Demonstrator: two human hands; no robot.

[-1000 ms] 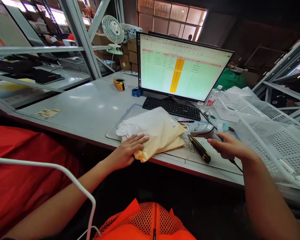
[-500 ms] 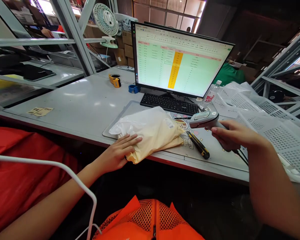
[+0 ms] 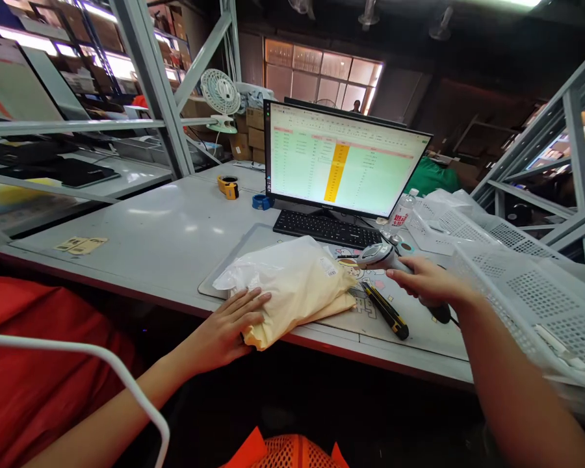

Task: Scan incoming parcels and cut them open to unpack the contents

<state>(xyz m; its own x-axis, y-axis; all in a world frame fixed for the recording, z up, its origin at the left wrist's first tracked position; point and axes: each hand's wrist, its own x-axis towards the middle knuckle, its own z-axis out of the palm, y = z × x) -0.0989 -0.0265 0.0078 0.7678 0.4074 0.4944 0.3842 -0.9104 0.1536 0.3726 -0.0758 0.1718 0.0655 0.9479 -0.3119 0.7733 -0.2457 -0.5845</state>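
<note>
My left hand [image 3: 231, 325] lies with its fingers stretched flat over the left front corner of a plastic mailing bag [image 3: 292, 283]. The bag is white at the back and pale yellow in front, and a small barcode label [image 3: 328, 266] shows near its right end. In my right hand [image 3: 426, 281] is a grey handheld barcode scanner [image 3: 377, 255], gripped by its handle. Its head points left toward the label, apart from the bag. A black and yellow utility knife [image 3: 385, 311] lies on the desk mat between bag and right hand.
Behind the bag stand a black keyboard [image 3: 326, 227] and a monitor [image 3: 346, 159] showing a spreadsheet. White perforated baskets [image 3: 531, 260] and a bottle [image 3: 403, 208] sit at right. Yellow tape [image 3: 228, 187] and a blue roll [image 3: 262, 202] lie left of the monitor.
The view has tilted up, so things sit lower in the picture. The scanner in my right hand has moved slightly left, nearer the bag. My left hand stays on the bag.
</note>
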